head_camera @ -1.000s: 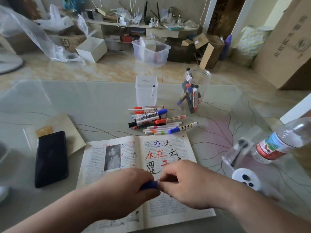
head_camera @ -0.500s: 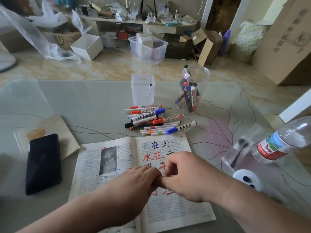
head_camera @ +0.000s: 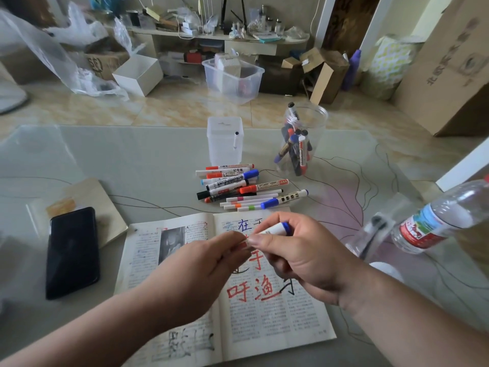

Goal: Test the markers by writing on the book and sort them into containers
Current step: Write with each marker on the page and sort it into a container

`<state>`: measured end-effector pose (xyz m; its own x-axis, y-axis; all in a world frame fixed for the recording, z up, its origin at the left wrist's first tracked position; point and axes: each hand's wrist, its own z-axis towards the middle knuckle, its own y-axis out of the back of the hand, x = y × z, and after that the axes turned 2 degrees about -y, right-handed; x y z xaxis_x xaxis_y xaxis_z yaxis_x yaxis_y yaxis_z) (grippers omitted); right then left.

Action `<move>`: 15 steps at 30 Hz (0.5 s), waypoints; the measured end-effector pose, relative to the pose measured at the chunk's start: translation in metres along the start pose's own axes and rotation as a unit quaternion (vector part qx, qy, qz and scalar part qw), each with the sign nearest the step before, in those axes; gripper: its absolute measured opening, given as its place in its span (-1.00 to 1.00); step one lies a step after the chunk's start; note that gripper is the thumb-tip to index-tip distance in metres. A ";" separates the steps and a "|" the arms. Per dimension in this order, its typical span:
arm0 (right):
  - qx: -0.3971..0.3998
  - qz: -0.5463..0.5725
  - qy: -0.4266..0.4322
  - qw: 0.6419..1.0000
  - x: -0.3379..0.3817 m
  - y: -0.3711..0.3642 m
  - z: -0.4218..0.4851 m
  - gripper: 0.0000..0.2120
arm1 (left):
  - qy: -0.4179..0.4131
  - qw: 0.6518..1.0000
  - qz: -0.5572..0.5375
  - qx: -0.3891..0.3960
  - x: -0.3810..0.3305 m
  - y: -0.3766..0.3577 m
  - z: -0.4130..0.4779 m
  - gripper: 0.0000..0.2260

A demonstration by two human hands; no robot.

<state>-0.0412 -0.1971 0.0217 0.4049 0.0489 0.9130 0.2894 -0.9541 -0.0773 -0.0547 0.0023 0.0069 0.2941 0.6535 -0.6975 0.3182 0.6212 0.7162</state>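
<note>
Open book point(head_camera: 264, 313), marked with red, blue and black test characters, directly beneath the fingers; right hand point(head_camera: 299, 256) curled round the white, blue-banded marker point(head_camera: 274, 229), long axis slanting down-left to the left hand point(head_camera: 201, 263), whose fingertips pinch its near end, tip hidden.
</note>
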 end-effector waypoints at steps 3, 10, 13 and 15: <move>-0.002 0.051 -0.001 0.999 -0.005 -0.003 0.000 -0.96 | 0.019 1.000 -0.018 -0.003 -0.002 -0.001 0.001 -0.83; -0.002 0.105 0.020 0.994 -0.020 -0.013 -0.001 -0.92 | 0.058 0.996 -0.062 0.002 -0.008 -0.007 0.001 -0.80; 0.000 0.116 0.015 0.993 -0.027 -0.016 -0.002 -0.79 | 0.062 0.995 -0.081 0.012 -0.010 -0.009 0.000 -0.78; -0.001 0.115 0.017 0.993 -0.030 -0.018 -0.003 -0.73 | 0.068 0.994 -0.088 0.023 -0.010 -0.009 0.000 -0.80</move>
<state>-0.0612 -0.1820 -0.0031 0.4303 -0.1800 0.8845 0.1917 -0.9393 -0.2844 -0.0603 -0.0106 0.0074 0.1063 0.5911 -0.7996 0.3956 0.7126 0.5794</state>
